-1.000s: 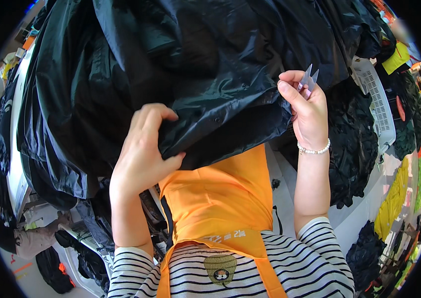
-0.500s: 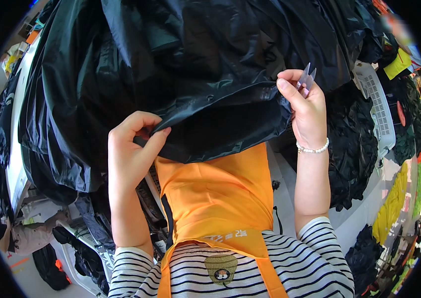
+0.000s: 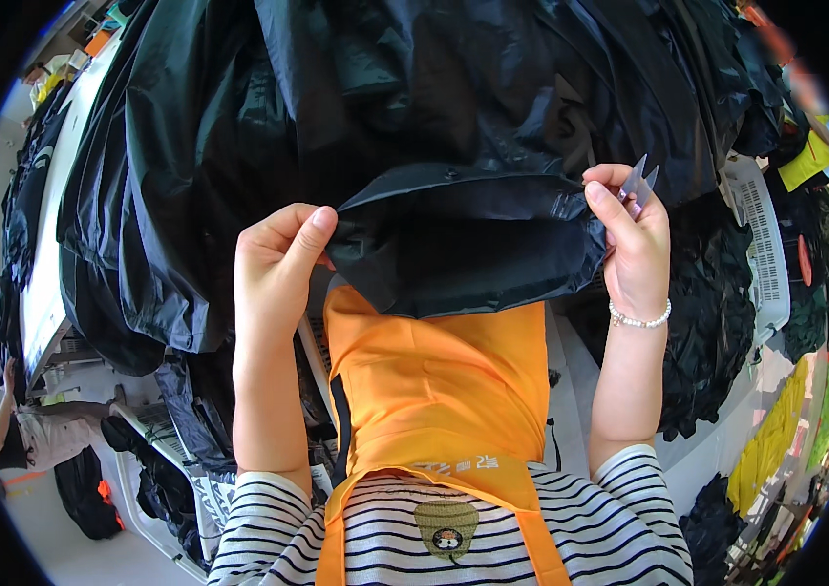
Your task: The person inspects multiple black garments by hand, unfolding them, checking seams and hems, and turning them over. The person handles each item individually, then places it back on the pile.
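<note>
A striped shirt (image 3: 375,537) is partly covered by an orange apron (image 3: 444,381) at the lower middle of the frame. Just above the apron, the opening of a glossy black garment (image 3: 463,264) is spread across the centre. Its left edge is pinched between thumb and fingers of the left hand (image 3: 282,254); its right edge is clamped in the right hand (image 3: 637,249), where thread snips (image 3: 637,184) are also held, blades parted and pointing up. Farther off, black fabric (image 3: 375,88) is draped across the top, a white plastic crate (image 3: 772,244) is seen at the right, and another person (image 3: 58,437) is partly shown at the lower left.
</note>
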The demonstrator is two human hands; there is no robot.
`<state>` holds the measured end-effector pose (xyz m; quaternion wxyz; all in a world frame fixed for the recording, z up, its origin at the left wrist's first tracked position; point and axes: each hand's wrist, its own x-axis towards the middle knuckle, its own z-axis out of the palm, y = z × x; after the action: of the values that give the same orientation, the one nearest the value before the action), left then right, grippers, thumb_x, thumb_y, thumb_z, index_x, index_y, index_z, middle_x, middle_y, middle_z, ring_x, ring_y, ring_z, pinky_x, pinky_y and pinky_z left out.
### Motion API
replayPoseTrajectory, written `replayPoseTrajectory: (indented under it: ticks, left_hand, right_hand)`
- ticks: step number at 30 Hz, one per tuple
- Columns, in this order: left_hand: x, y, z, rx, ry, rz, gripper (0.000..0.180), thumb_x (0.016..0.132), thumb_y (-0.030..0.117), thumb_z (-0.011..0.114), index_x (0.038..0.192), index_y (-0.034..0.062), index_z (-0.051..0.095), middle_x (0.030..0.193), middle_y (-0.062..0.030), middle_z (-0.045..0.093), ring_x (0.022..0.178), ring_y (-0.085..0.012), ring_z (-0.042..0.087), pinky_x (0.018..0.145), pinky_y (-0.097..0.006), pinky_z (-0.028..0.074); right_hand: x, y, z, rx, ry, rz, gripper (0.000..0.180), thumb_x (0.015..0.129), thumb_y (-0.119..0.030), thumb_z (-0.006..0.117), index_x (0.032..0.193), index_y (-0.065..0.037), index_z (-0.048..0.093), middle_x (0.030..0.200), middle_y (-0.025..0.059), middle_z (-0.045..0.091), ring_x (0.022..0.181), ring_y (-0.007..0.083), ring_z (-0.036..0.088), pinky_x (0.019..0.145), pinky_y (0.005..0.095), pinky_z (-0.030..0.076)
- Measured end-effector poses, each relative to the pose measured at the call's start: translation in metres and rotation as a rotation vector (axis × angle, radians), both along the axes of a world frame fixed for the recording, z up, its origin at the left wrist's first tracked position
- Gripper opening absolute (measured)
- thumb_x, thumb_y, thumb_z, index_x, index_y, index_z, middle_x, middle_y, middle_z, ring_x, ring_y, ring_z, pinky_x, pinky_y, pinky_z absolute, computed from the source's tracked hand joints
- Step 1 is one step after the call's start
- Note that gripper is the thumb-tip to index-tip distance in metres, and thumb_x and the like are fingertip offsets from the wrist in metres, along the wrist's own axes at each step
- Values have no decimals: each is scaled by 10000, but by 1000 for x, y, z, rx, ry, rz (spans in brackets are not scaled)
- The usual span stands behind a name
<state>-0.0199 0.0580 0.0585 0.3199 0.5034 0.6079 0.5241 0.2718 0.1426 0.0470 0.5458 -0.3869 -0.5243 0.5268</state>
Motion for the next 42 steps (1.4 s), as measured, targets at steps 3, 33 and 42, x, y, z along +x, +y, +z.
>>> replayPoseTrajectory:
  ticks: [3,33,42]
  left_hand:
    - [5,2,6,32,79,-91,130,874,82,648,784,-9,627,699,21,558,658,-70,505,620,-210,407]
    - [-43,27,1,73,1559,-40,281,656,83,766,897,25,634,867,-105,589,955,-268,557,1152,-483,227]
    - [88,20,-45,331,652,-559,1212,519,316,925,1439,16,196,1319,-230,418,1239,-414,429,1057,-481,344]
  right_hand:
    - [-12,-2,-7,-4,13,-39,313,876,-78,612,1175,14,616,822,-38,580,667,18,460,617,150,356]
    - [65,35,-7,258,-1007,-506,252,840,-209,684,985,-5,648,821,192,666,760,330,668,650,368,535]
    - [-26,-21,-20,-132,259,331,486,933,-216,626,1305,47,456,973,32,639,613,28,472,560,169,397]
